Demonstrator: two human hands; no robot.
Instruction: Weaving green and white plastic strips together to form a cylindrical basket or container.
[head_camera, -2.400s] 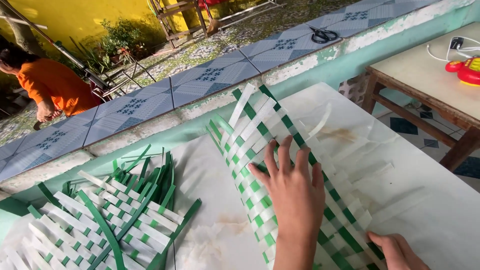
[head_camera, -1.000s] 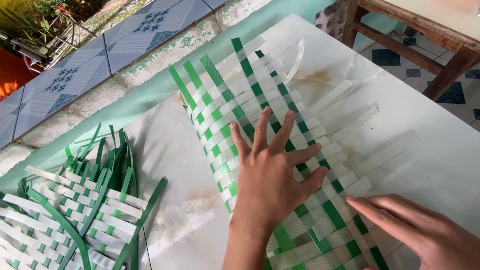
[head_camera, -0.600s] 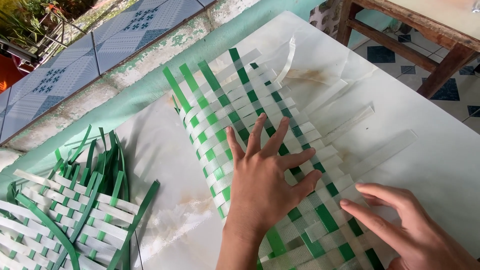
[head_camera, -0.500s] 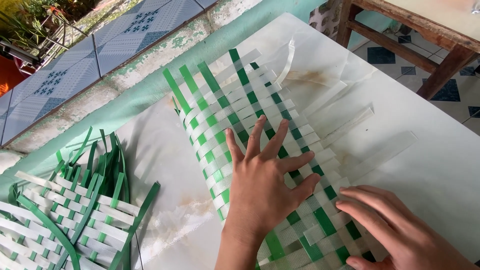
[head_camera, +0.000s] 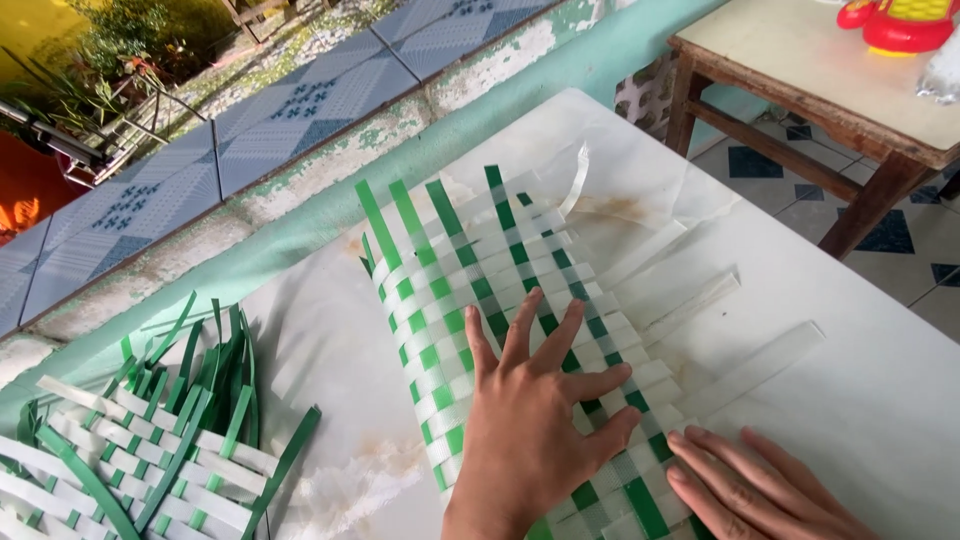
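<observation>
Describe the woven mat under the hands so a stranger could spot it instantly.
On the white table, find the flat green-and-white strip mat beneath the left hand. Unlike the mats stacked at the left edge, it lies alone, mid-table.

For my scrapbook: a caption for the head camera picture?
Two hands press a green-and-white woven mat flat.

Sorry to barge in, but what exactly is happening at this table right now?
A person is pressing a green and white woven strip mat flat on the white table. The left hand lies spread on the weave, and the right hand rests beside it at the mat's near edge. Another woven piece, with loose green strips, lies to the left.
</observation>
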